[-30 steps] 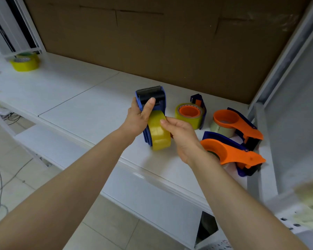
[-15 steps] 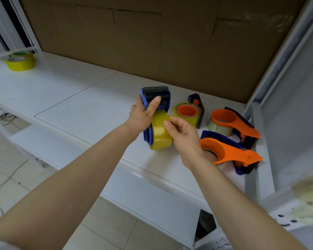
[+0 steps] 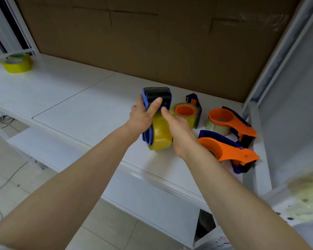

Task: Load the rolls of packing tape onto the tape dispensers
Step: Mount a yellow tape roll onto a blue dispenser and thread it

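My left hand (image 3: 142, 115) grips a blue tape dispenser (image 3: 156, 95) held upright over the white shelf (image 3: 83, 112), thumb across its black roller. A yellow tape roll (image 3: 160, 136) sits in the dispenser's lower part. My right hand (image 3: 177, 129) rests against the roll's right side, index finger reaching up to the roller beside my left thumb. To the right lie three more dispensers with rolls: a blue one with an orange hub (image 3: 186, 112), an orange and blue one (image 3: 229, 121) at the back, and another orange one (image 3: 226, 150) nearer me.
A brown cardboard wall (image 3: 152, 42) backs the shelf. A white metal post (image 3: 278, 51) and panel close the right side. Two yellow tape rolls (image 3: 17, 64) sit far left. Cables (image 3: 0, 120) lie on the tiled floor below the shelf's front edge.
My right index finger has slid up the roll's face from its side to the dispenser's roller. The left hand keeps its grip; the dispenser stays nearly still.
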`<state>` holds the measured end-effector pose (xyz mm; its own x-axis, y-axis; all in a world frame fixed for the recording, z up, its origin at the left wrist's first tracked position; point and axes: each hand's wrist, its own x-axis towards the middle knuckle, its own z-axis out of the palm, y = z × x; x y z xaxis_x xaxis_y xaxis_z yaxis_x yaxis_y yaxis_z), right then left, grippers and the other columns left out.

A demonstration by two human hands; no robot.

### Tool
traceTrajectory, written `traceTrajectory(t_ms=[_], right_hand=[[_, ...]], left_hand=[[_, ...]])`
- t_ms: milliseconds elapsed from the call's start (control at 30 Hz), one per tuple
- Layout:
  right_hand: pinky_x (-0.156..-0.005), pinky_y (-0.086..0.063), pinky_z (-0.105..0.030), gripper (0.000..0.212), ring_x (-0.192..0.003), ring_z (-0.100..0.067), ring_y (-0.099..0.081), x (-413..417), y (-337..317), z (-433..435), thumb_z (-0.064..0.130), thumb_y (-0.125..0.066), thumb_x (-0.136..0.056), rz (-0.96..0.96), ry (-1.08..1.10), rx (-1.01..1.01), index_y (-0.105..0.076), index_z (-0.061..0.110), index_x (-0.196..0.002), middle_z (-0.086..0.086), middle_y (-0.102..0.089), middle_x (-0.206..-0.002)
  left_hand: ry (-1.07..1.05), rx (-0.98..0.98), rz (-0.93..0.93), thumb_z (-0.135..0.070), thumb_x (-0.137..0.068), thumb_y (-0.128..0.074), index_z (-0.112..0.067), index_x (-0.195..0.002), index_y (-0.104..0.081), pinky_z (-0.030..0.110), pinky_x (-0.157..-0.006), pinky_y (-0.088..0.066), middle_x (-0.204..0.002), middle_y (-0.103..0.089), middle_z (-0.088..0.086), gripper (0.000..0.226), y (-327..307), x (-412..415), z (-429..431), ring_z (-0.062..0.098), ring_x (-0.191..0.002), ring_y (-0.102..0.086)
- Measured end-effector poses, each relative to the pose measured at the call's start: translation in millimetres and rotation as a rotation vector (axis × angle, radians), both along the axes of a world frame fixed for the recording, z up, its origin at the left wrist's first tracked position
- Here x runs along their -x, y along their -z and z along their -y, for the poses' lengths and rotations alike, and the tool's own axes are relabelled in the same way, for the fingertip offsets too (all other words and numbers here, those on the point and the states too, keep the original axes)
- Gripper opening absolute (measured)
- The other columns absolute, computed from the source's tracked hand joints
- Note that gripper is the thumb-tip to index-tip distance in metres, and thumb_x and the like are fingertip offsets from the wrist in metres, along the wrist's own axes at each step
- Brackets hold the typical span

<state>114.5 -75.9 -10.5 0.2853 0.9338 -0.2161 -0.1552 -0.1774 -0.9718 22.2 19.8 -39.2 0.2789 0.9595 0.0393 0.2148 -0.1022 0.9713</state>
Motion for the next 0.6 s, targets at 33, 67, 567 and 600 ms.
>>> traceTrajectory(t_ms=[33, 67, 567, 600], right_hand=[[-0.086, -0.052, -0.035, 0.018, -0.093, -0.018, -0.062, 4, -1, -2, 0.042, -0.053, -0.092, 0.034, -0.005, -0.014, -0.058, 0.025, -0.088, -0.001, -0.066, -0.099], [-0.087, -0.052, -0.036, 0.017, -0.092, -0.019, -0.063, 7, 0, -3, 0.038, -0.052, -0.093, 0.058, 0.002, -0.03, -0.058, 0.024, -0.088, -0.002, -0.067, -0.1], [-0.092, -0.05, -0.036, 0.039, -0.103, -0.022, -0.061, -16, 14, 19, -0.004, -0.042, -0.094, -0.246, -0.249, -0.188, -0.046, 0.002, -0.132, -0.014, -0.059, -0.121], [-0.092, -0.05, -0.036, 0.038, -0.104, -0.023, -0.061, -15, 15, 20, -0.004, -0.043, -0.094, -0.242, -0.233, -0.192, -0.047, 0.003, -0.131, -0.014, -0.06, -0.121]], left_hand=[[-0.003, -0.003, -0.004, -0.093, -0.047, -0.051, -0.044, -0.119, -0.044, 0.049, -0.1, -0.045, -0.125, -0.055, 0.005, 0.087, 1, -1, 0, 0.029, -0.117, -0.053], [-0.007, 0.0, -0.005, -0.093, -0.047, -0.052, -0.044, -0.12, -0.043, 0.048, -0.101, -0.044, -0.126, -0.054, 0.005, 0.089, 2, -1, -1, 0.029, -0.117, -0.053], [-0.017, -0.03, -0.063, -0.094, -0.047, -0.051, -0.037, -0.129, -0.038, 0.049, -0.101, -0.043, -0.127, -0.053, 0.006, 0.101, 0, -4, 4, 0.029, -0.119, -0.051], [-0.02, -0.04, -0.071, -0.094, -0.047, -0.05, -0.036, -0.129, -0.038, 0.049, -0.101, -0.043, -0.127, -0.053, 0.006, 0.101, 0, -5, 6, 0.029, -0.119, -0.051]])
